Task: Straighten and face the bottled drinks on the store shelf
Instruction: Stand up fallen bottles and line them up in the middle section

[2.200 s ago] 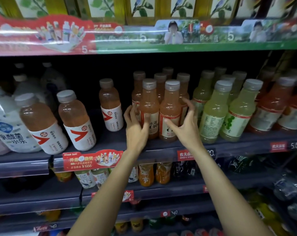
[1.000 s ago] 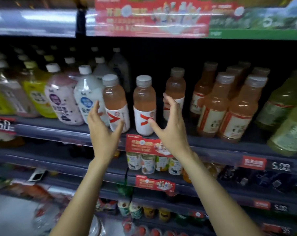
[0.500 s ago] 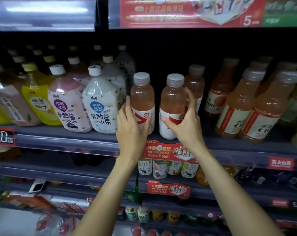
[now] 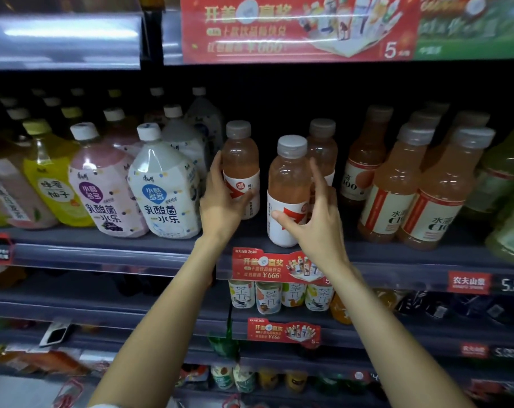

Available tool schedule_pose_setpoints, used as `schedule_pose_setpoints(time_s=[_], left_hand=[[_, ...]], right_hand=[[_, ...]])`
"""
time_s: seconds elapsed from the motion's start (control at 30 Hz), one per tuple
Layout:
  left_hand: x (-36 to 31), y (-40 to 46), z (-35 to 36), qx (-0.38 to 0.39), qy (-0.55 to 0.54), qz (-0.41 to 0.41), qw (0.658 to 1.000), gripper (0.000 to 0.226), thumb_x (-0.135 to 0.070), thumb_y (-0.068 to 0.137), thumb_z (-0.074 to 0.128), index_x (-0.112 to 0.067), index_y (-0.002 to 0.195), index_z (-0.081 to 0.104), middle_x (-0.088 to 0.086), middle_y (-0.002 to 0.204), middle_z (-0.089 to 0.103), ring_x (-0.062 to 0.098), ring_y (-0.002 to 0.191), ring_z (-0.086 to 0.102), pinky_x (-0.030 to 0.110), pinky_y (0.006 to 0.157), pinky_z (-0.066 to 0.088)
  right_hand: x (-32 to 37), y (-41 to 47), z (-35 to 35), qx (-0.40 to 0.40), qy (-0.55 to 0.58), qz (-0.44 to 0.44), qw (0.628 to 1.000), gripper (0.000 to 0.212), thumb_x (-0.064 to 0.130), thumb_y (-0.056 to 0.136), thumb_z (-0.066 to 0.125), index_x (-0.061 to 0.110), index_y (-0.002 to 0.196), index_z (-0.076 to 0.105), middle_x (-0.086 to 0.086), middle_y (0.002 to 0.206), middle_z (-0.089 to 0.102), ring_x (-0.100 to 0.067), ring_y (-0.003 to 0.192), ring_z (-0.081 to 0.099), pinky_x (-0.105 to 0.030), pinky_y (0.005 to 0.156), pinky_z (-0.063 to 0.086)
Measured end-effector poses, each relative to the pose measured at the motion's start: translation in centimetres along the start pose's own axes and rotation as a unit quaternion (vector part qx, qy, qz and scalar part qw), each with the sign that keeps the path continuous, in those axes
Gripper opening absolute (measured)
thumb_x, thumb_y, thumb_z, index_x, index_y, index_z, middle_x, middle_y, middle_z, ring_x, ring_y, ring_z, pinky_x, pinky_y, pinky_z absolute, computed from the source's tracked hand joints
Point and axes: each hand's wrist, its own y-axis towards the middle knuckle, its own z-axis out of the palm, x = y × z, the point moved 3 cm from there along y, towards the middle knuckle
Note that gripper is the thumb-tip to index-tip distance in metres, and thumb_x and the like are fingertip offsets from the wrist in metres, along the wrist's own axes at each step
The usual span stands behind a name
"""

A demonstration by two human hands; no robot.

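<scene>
The left hand wraps a peach-coloured drink bottle at its white label, thumb across the front and fingers curled round the far side, a firm grasp; that bottle stands upright on the shelf, set back from the edge, just at 3 o'clock of a white milky bottle. The right hand cups a second peach bottle at the shelf's front lip, thumb pressed on the red mark of the label, fingers spread loosely round its right side; whether they all touch cannot be told. A third bottle of the same kind stands behind, toward 1 o'clock of the second; at 3 o'clock, orange juice bottles stand in rows; a red promotion tag hangs on the shelf edge at 6 o'clock of the second bottle.
</scene>
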Motion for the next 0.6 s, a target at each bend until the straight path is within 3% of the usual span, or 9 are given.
schedule_pose_setpoints(time_s=[0.23, 0.37, 0.47, 0.6], left_hand=[[0.2, 0.1, -0.3, -0.014, 0.041, 0.012, 0.999, 0.093, -0.033, 0.073, 0.08, -0.026, 0.147, 0.023, -0.003, 0.143, 0.046, 0.017, 0.125, 0.05, 0.035, 0.096, 0.046], [0.3, -0.4, -0.8, -0.034, 0.052, 0.039, 0.997, 0.094, -0.033, 0.072, 0.081, -0.022, 0.147, 0.025, 0.001, 0.14, 0.048, 0.02, 0.122, 0.052, 0.032, 0.092, 0.045], [0.3, -0.7, -0.6, -0.015, 0.036, 0.023, 0.999, 0.095, -0.029, 0.076, 0.078, -0.02, 0.15, 0.019, 0.005, 0.144, 0.043, 0.022, 0.128, 0.046, 0.035, 0.099, 0.042], [-0.6, -1.9, -1.5, -0.01, 0.026, 0.038, 0.999, 0.077, -0.013, 0.087, 0.065, -0.012, 0.15, 0.021, 0.01, 0.146, 0.038, 0.021, 0.132, 0.037, 0.021, 0.103, 0.029]], right_hand=[[-0.3, 0.3, -0.3, 0.017, 0.006, 0.033, 0.999, 0.097, 0.036, 0.07, 0.081, 0.029, 0.144, 0.019, 0.0, 0.137, 0.05, -0.018, 0.12, 0.053, -0.036, 0.096, 0.049], [-0.4, 0.3, -0.3, 0.032, 0.005, 0.042, 0.999, 0.087, 0.034, 0.072, 0.08, 0.028, 0.139, 0.024, -0.001, 0.132, 0.054, -0.02, 0.117, 0.056, -0.034, 0.094, 0.049], [-0.6, 0.3, -0.3, 0.064, 0.02, 0.05, 0.997, 0.09, 0.029, 0.074, 0.079, 0.03, 0.142, 0.019, -0.001, 0.135, 0.052, -0.019, 0.121, 0.053, -0.032, 0.097, 0.047], [-1.1, 0.6, -0.3, 0.084, 0.024, 0.073, 0.993, 0.092, 0.021, 0.073, 0.08, 0.029, 0.142, 0.021, -0.002, 0.134, 0.053, -0.019, 0.121, 0.052, -0.026, 0.095, 0.045]])
